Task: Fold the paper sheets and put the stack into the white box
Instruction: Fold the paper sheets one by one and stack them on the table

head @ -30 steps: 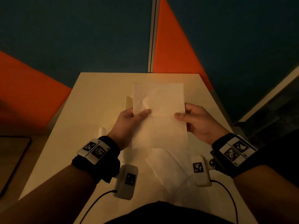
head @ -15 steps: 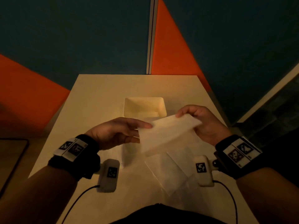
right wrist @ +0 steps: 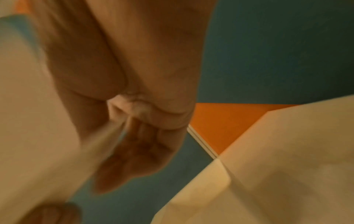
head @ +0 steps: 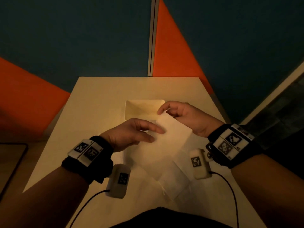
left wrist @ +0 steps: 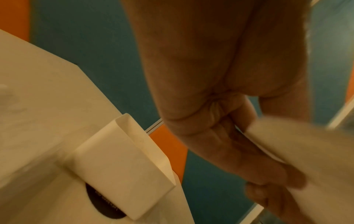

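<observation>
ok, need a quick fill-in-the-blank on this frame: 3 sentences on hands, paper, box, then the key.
1. Both the left hand and the right hand hold the same sheet of ____.
2. The white box on the table has no lid; its top is ____.
3. More paper sheets lie on the table, on the side of the box ____ to the person.

Missing words: paper; open; nearer

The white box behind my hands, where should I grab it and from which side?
Take the white box by its near long wall, coming from above with fingers inside and thumb outside. It sits upright and open-topped on the table, so the thin rim is exposed. The left hand is nearer, though both hands now hold the paper sheet.
</observation>
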